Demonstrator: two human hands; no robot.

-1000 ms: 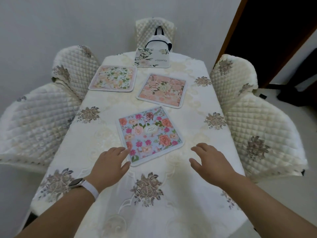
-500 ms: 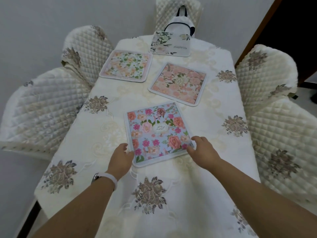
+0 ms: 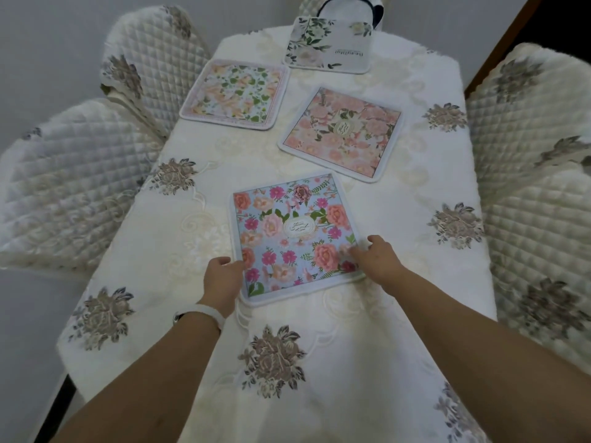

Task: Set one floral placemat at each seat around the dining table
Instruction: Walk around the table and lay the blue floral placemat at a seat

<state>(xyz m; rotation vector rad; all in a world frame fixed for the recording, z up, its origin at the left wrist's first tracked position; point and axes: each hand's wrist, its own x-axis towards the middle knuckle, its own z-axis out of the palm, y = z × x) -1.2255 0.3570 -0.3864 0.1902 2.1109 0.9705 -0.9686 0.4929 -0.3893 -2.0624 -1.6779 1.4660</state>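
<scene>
A blue floral placemat [image 3: 292, 231] lies in the middle of the dining table [image 3: 415, 219], slightly skewed. My left hand [image 3: 222, 278] grips its near left edge, thumb on top. My right hand [image 3: 375, 257] holds its near right corner, fingers on the print. Farther back lie a pink floral placemat [image 3: 343, 132] right of centre, a peach and green placemat [image 3: 235, 92] at the far left, and a white placemat with green leaves [image 3: 327, 44] at the far end.
Quilted cream chairs stand on the left [image 3: 73, 183], far left [image 3: 153, 55] and right [image 3: 540, 187]. A white bag with dark handles [image 3: 345, 8] sits on the far chair. The embroidered tablecloth hangs over the near edge. A dark doorway is at the top right.
Both hands have reached forward from the bare cloth and closed on the near corners of the blue placemat. The view has moved closer and tilted down.
</scene>
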